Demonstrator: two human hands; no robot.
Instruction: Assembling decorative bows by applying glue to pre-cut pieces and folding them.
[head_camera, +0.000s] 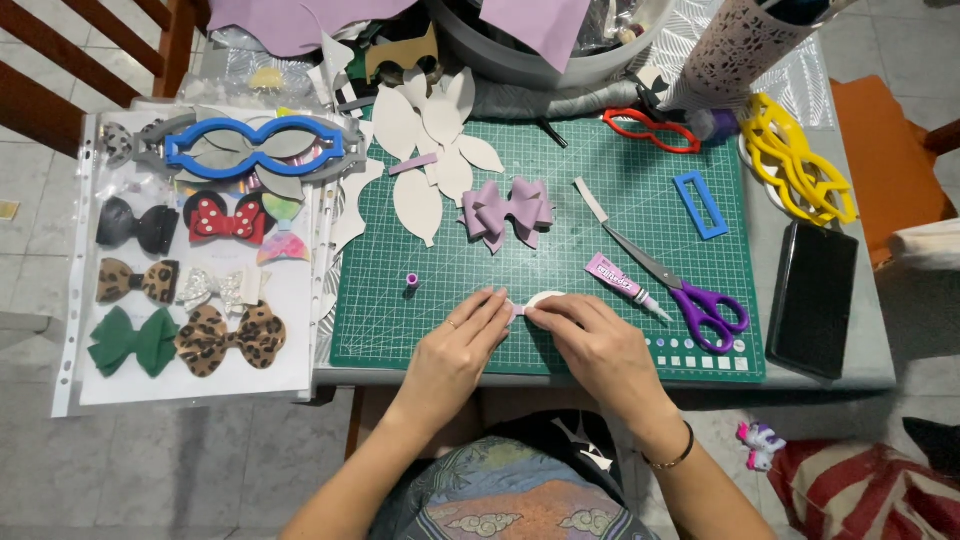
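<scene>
On green cutting mat, near front edge: small folded white-and-lilac faux-leather piece, mostly hidden under fingertips, long axis apparently left to right. Left hand pinching its lilac end; right hand pressing its white end. Just right: pink glue tube, purple-handled scissors.

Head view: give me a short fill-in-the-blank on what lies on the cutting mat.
1. Both hands pinch a small piece that is white and ____.
2. The scissors have ____ handles.
3. The finished bow on the green mat is ____.
4. The glue tube lies just ____ of the scissors in the picture.

Missing words: lilac; purple; lilac; left
</scene>
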